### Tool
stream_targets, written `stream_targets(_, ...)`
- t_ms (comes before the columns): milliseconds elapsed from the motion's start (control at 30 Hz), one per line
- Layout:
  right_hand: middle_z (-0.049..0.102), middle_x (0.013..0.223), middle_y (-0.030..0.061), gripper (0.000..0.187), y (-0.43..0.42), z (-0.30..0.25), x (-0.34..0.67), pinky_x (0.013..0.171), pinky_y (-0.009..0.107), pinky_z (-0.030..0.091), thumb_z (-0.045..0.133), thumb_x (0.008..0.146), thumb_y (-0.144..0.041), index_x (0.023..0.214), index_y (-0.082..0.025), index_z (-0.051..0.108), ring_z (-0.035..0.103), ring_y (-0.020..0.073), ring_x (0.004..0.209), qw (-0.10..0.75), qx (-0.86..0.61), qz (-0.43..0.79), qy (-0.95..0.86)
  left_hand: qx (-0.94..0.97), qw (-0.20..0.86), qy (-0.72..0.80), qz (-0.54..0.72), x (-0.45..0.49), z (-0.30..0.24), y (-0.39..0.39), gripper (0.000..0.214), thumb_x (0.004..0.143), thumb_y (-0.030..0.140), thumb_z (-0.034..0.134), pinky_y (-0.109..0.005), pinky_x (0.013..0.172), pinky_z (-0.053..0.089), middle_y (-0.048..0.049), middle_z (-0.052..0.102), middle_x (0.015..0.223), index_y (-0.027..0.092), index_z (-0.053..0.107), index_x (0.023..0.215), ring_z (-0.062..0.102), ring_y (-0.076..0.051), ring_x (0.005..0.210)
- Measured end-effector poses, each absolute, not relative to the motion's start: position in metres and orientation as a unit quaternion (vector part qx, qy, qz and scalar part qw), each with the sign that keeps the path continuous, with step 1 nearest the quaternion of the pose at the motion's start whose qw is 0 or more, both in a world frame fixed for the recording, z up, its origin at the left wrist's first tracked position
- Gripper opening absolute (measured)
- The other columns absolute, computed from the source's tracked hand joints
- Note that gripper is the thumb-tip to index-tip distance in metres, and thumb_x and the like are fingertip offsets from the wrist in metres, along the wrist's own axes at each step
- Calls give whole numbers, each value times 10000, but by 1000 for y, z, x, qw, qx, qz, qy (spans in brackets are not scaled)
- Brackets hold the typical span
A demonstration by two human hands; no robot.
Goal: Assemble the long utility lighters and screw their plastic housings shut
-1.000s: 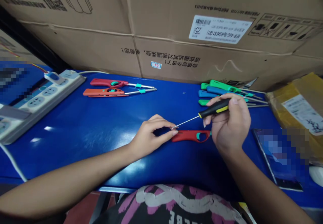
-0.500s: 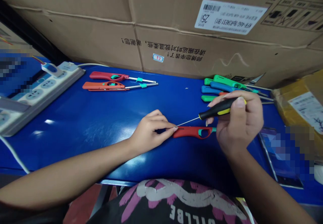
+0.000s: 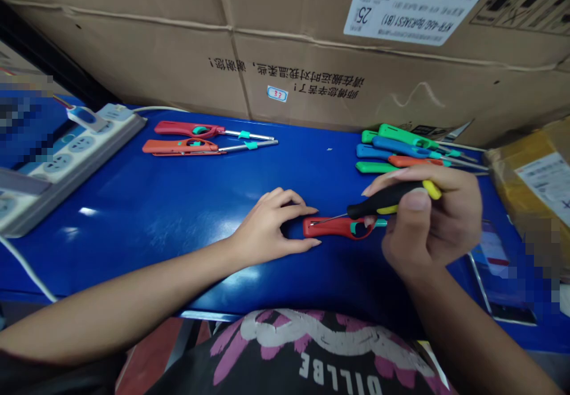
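A red lighter body [image 3: 332, 227] with a teal trigger lies on the blue table [image 3: 178, 205] in front of me. My left hand [image 3: 271, 226] rests at its left end, thumb and fingers curved around that end and touching it. My right hand [image 3: 430, 223] is closed on a black and yellow screwdriver [image 3: 392, 198]. The thin shaft points left and down, and its tip sits on the lighter body near the left end.
Two red long-nosed lighters [image 3: 196, 136] lie at the back left beside a white power strip [image 3: 66, 157]. Several green, blue and orange lighters [image 3: 401, 148] are piled at the back right. Cardboard boxes [image 3: 312, 44] wall the back. A yellow parcel [image 3: 538, 181] sits far right.
The screwdriver tip has come down from my left fingertips onto the lighter body. My left fingers have spread from a pinch to a hold around the lighter's end.
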State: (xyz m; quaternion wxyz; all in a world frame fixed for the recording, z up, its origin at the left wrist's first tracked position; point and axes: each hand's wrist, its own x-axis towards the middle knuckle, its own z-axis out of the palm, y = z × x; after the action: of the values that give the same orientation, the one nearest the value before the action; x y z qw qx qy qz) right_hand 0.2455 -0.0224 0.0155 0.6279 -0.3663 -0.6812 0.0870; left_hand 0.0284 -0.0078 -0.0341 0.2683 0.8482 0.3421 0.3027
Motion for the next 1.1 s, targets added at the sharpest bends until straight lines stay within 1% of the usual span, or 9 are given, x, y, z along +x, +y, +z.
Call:
stream_targets(100, 681, 823, 13, 180, -22, 14, 243, 584, 313, 570, 569, 978, -274, 1099, -235, 697, 684, 156, 659, 655, -351, 48, -668, 853, 272, 347, 278, 28, -34, -8, 417, 811, 424, 821, -389, 897, 461, -51, 706, 1110, 225, 736, 1168, 628, -214, 987)
stream_targets(167, 698, 817, 18, 191, -21, 14, 242, 575, 309, 571, 562, 975, -260, 1100, -227, 702, 690, 158, 656, 647, -349, 39, -677, 854, 275, 351, 267, 28, -34, -8, 386, 821, 407, 809, -389, 903, 446, -40, 719, 1120, 236, 735, 1160, 627, -213, 992)
stream_targets(300, 724, 826, 45, 183, -23, 15, 244, 578, 297, 574, 601, 919, -195, 1069, -184, 706, 714, 166, 675, 623, -348, 61, -698, 854, 279, 356, 257, 28, -33, -8, 354, 827, 398, 803, -389, 900, 420, -29, 735, 1113, 245, 742, 1140, 623, -218, 993)
stream_targets(467, 722, 877, 46, 227, -26, 14, 245, 615, 303, 590, 612, 866, -135, 1076, -170, 692, 725, 168, 705, 600, -347, 85, -716, 854, 283, 355, 255, 28, -34, -7, 326, 836, 378, 799, -385, 893, 405, -29, 741, 1104, 241, 744, 1127, 617, -219, 991)
stream_targets(633, 727, 899, 51, 279, -25, 11, 246, 629, 302, 591, 630, 851, -120, 1119, -175, 683, 727, 170, 723, 598, -339, 82, -722, 855, 284, 352, 253, 27, -35, -8, 325, 844, 377, 795, -380, 884, 398, -28, 741, 1094, 243, 743, 1136, 613, -217, 983)
stream_targets(800, 720, 910, 68, 287, -24, 9, 247, 632, 311, 598, 631, 844, -113, 1124, -156, 683, 727, 175, 725, 609, -318, 78, -723, 855, 285, 350, 257, 28, -35, -7, 323, 845, 366, 795, -375, 885, 402, -22, 739, 1083, 241, 743, 1139, 609, -211, 974)
stream_targets(933, 717, 916, 62, 318, -25, 10, 246, 634, 316, 606, 624, 845, -112, 1154, -171, 670, 727, 176, 731, 599, -316, 88, -730, 854, 285, 350, 259, 28, -36, -7, 321, 844, 361, 797, -375, 891, 403, -23, 737, 1083, 239, 744, 1136, 609, -208, 974)
stream_targets(1100, 724, 886, 63, 301, -28, 15, 243, 609, 321, 603, 627, 839, -137, 1132, -179, 683, 734, 188, 722, 593, -322, 93, -732, 855, 286, 350, 255, 28, -36, -7, 320, 847, 379, 790, -377, 884, 408, -30, 738, 1079, 244, 743, 1133, 609, -213, 970)
